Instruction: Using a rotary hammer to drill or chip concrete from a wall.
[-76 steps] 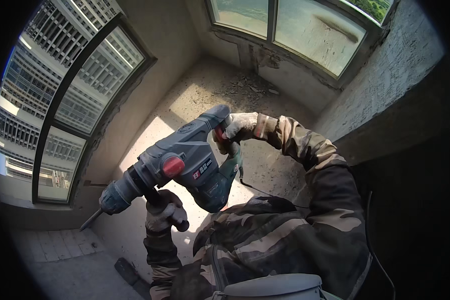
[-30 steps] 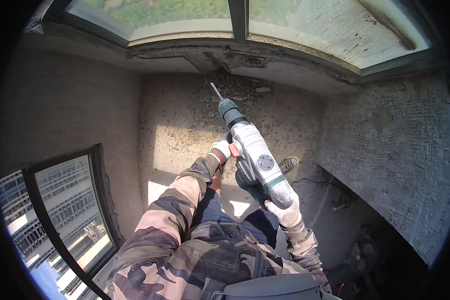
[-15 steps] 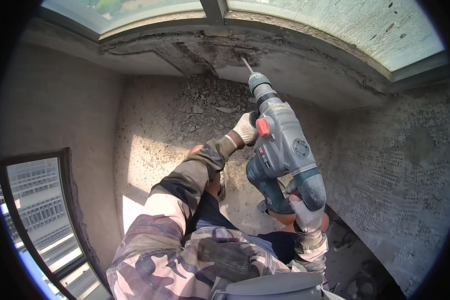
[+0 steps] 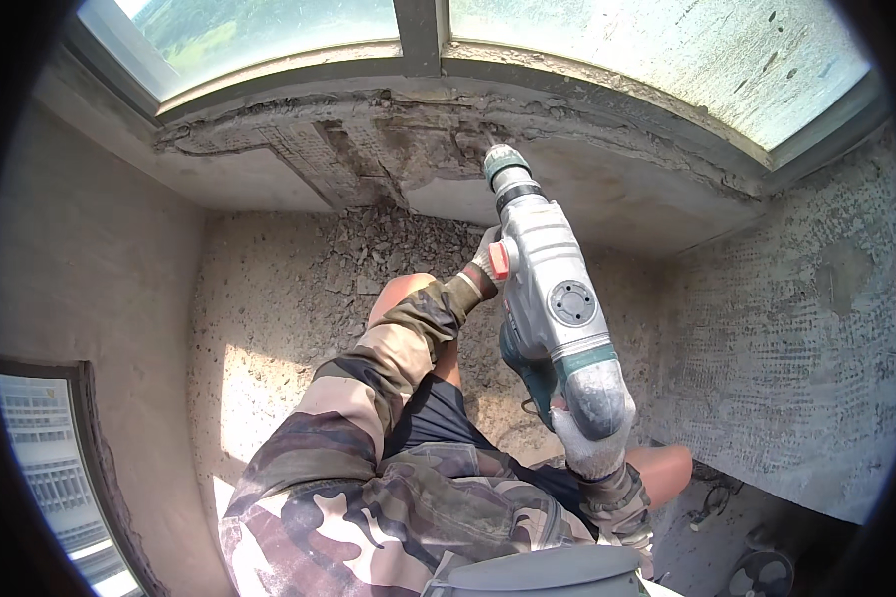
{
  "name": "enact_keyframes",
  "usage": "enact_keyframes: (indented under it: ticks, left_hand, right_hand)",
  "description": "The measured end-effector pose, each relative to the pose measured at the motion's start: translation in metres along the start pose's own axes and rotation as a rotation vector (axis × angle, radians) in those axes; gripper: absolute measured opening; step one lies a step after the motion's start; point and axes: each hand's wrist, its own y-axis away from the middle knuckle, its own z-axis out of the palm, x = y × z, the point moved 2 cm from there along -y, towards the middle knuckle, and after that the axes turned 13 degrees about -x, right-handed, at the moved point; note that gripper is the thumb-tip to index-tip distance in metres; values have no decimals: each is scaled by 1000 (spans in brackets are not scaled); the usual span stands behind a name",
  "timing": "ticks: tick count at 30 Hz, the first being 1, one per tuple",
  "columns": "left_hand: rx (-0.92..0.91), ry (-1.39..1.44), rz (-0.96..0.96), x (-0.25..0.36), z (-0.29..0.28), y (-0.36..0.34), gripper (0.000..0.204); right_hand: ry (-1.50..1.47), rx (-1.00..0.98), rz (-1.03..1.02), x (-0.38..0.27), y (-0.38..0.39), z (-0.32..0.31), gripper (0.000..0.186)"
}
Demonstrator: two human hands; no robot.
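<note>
A grey and teal rotary hammer (image 4: pixel 548 279) with a red knob points away from me, its nose at the chipped wall strip (image 4: pixel 368 149) under the far window sill. Its bit is barely visible against the wall. My left hand (image 4: pixel 483 254), in a white glove, is closed on the side handle, partly hidden behind the tool's body. My right hand (image 4: pixel 592 443), also gloved, is closed around the rear handle. Broken rubble (image 4: pixel 358 249) lies on the floor below the wall, beyond my knees.
Windows (image 4: pixel 617 55) run along the top, with a side window (image 4: pixel 40 448) at lower left. A rough wall (image 4: pixel 786 348) stands at right, a plastered wall (image 4: pixel 119 249) at left. A fan (image 4: pixel 762 572) and a cord sit at lower right.
The view has turned from the side window to the far wall. The drill has swung round with both hands on it, and its tip has moved onto the chipped strip.
</note>
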Motion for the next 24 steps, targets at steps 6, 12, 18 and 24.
enact_keyframes:
  ticks: [6,12,18,24]
  left_hand:
    - [-97,-60,-25,-26,-69,-14,35]
    - [-282,183,-51,-53,-78,-13,36]
    - [224,223,-92,-18,-4,-2,32]
    - [73,-779,81,1,-24,-7,32]
  right_hand:
    - [271,-77,-83,-10,-18,32,33]
    - [39,27,154,-2,-5,23,38]
    - [146,120,71,20,16,6,29]
    - [-167,248,101,28,-4,-1,38]
